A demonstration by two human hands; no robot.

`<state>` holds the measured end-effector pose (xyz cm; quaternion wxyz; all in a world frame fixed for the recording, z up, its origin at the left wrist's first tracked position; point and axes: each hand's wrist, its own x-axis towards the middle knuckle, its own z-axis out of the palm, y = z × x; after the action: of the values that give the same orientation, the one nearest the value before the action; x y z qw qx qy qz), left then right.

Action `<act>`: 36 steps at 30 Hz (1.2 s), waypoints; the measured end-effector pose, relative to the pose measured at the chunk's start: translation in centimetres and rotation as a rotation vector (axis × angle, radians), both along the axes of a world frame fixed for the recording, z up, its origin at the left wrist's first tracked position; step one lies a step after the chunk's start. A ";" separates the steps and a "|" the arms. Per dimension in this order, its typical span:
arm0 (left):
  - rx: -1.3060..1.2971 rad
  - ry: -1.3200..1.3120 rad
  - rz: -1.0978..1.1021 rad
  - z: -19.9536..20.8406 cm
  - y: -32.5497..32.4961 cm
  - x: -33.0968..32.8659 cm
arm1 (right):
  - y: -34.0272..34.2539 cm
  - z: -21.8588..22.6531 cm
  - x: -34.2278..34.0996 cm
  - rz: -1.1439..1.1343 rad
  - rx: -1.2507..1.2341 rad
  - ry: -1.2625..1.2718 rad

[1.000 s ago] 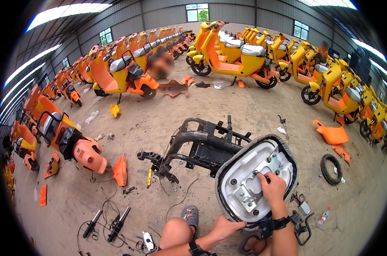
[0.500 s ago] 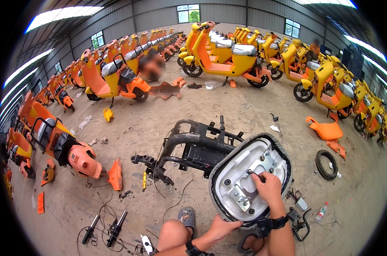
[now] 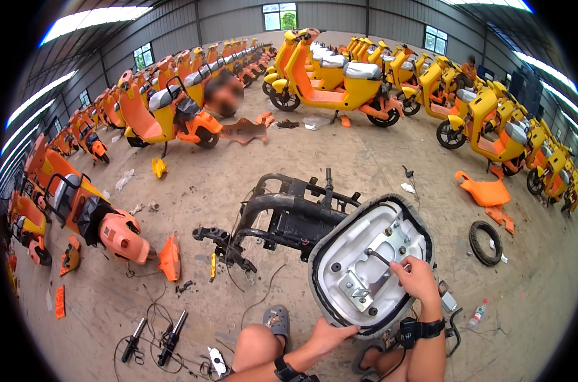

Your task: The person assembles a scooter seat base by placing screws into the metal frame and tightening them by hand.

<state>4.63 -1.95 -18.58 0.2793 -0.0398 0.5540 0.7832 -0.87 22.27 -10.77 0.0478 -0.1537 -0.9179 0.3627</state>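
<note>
An upturned scooter seat (image 3: 351, 245) rests in front of me, against the black scooter frame (image 3: 288, 205). Its pale plastic underside faces up and carries a silver metal bracket (image 3: 360, 290) with a wire loop, plus several bolts. My left hand (image 3: 330, 337) grips the seat's near edge, with the thumb on the rim and the other fingers mostly hidden beneath. Over the right part of the underside, my right hand (image 3: 419, 279) pinches the end of a dark wrench (image 3: 380, 258). The wrench's round head sits on the metal bracket near the seat's middle.
Left of the frame lies a black metal part (image 3: 222, 245); two shock absorbers (image 3: 172, 337) and cables are at lower left. To the right are a tyre (image 3: 486, 243), an orange panel (image 3: 483, 191) and a plastic bottle (image 3: 478, 315). Rows of yellow-orange scooters (image 3: 340, 83) stand behind.
My right hand has moved away from the wrench's head, down and to the right, and now holds the handle's far end. My left hand keeps its grip on the seat.
</note>
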 end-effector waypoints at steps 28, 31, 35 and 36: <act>0.008 0.003 0.053 1.7 0.9 0.1 | -4.5 -1.8 1.6 0.018 0.402 0.114; -0.007 0.028 0.067 1.6 1.0 -0.1 | -4.7 -2.5 1.6 0.012 0.404 0.159; 0.040 0.051 0.063 1.6 1.0 -0.1 | -4.3 -2.1 1.5 0.009 0.266 0.135; 0.041 0.053 0.068 1.8 1.1 0.0 | -4.0 -2.1 1.5 0.015 0.225 0.139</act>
<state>4.59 -0.80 -16.80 0.2384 -0.0319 0.5433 0.8043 0.67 18.30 -12.84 0.1254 -0.1152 -0.9484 0.2676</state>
